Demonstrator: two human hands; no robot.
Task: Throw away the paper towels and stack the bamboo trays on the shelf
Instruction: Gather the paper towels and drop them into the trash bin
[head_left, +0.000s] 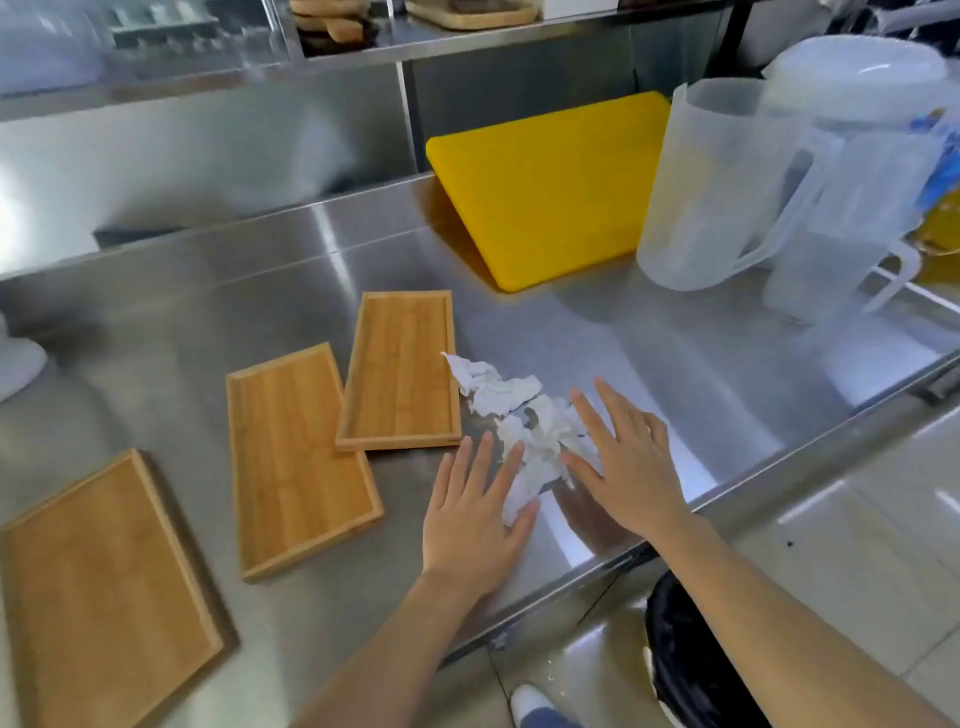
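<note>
Crumpled white paper towels (511, 410) lie on the steel counter (675, 353) near its front edge. My left hand (475, 512) rests flat to their left, fingers spread, fingertips touching the paper. My right hand (623, 457) lies open on their right side, partly over them. Three bamboo trays sit to the left: a narrow one (400, 371) beside the towels, overlapping a middle tray (298, 457), and a third (101, 582) at the near left corner.
A yellow cutting board (550, 192) leans at the back. Two clear plastic pitchers (727, 182) stand at the right. A shelf (467, 36) above holds wooden trays. A bin with a black liner (685, 660) stands on the floor under the counter's edge.
</note>
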